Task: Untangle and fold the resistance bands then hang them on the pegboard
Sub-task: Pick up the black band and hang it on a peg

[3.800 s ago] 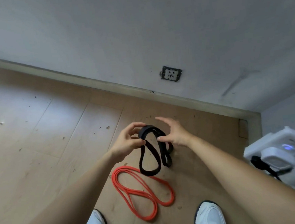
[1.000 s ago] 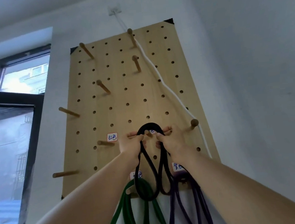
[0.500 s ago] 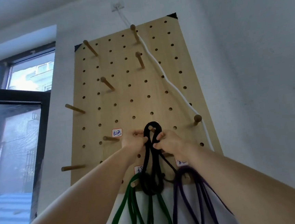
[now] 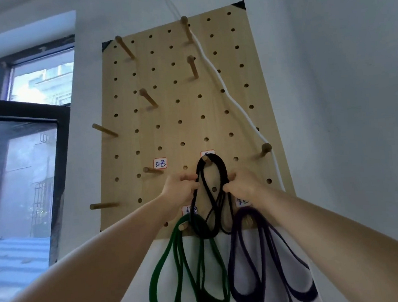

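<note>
**At the pegboard, a black band goes over its peg**

On the wall-mounted pegboard [image 4: 167, 134], low in the middle, the black band [image 4: 201, 225] hangs with its top loop around a short wooden peg [image 4: 206, 160] under a small label. From there it runs straight down, long axis vertical, with its strands crossing once before bunching near the board's bottom edge. The left hand [image 4: 179, 188] pinches the left strand and the right hand [image 4: 243, 183] pinches the right one. Both grip just below the peg at about the same height, so neither is nearer. The peg sits above and between them, inside the loop they hold apart.

A green band [image 4: 153, 289] hangs from a lower peg to the left, and a purple band [image 4: 232, 263] from one to the right. The black band's tail lies between them and overlaps the green one's top. A white cord [image 4: 226, 93] trails down the board's right side.

To my eye the loop looks seated. What remains is for both hands to let go downward and away, without dragging it back off the peg.
</note>
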### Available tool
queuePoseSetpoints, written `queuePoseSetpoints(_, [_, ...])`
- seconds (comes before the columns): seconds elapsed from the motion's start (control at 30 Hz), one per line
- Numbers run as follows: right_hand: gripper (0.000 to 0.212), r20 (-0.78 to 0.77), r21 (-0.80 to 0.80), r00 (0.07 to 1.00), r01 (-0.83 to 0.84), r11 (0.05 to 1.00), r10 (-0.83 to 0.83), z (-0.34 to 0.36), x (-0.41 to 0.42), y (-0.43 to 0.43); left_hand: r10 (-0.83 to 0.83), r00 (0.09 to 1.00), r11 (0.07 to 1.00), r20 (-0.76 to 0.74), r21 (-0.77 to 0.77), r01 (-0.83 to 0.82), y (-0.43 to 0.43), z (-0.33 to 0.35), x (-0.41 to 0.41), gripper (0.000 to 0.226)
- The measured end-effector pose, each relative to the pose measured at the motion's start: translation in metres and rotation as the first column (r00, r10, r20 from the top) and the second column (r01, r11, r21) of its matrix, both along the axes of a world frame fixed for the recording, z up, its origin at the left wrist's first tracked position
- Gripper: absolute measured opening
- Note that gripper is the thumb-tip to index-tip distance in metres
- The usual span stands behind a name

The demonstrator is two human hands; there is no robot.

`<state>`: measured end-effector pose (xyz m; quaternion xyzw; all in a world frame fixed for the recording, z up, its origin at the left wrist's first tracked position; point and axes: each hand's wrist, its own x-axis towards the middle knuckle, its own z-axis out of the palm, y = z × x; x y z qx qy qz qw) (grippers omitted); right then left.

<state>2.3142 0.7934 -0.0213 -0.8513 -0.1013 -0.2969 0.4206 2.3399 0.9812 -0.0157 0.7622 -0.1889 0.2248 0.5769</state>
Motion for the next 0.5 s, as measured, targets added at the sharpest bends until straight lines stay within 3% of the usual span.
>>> queuePoseSetpoints(0.1, [0.038,0.061,-0.059,0.998,-0.018,0.998,0.021,-0.008,-0.013,-0.006,-0.018,1.0,0.998,0.013,0.061,0.017,0.006,-0.014,-0.031,0.024])
queuePoseSetpoints(0.2, [0.026,0.191,-0.154,0.98,-0.031,0.988,0.06,-0.022,-0.032,-0.007,-0.087,0.996,0.994,-0.036,0.056,0.089,0.017,-0.03,-0.065,0.018])
queuePoseSetpoints(0.33, [0.017,0.282,-0.274,0.954,-0.019,0.962,0.099,-0.052,-0.072,-0.001,-0.122,0.992,0.979,-0.015,0.165,0.123,0.036,-0.06,-0.105,0.019])
queuePoseSetpoints(0.5, [0.012,0.241,-0.282,0.951,-0.12,0.952,0.192,-0.11,-0.112,0.009,-0.173,0.985,0.91,-0.022,0.379,0.169,0.056,-0.123,-0.147,0.021])
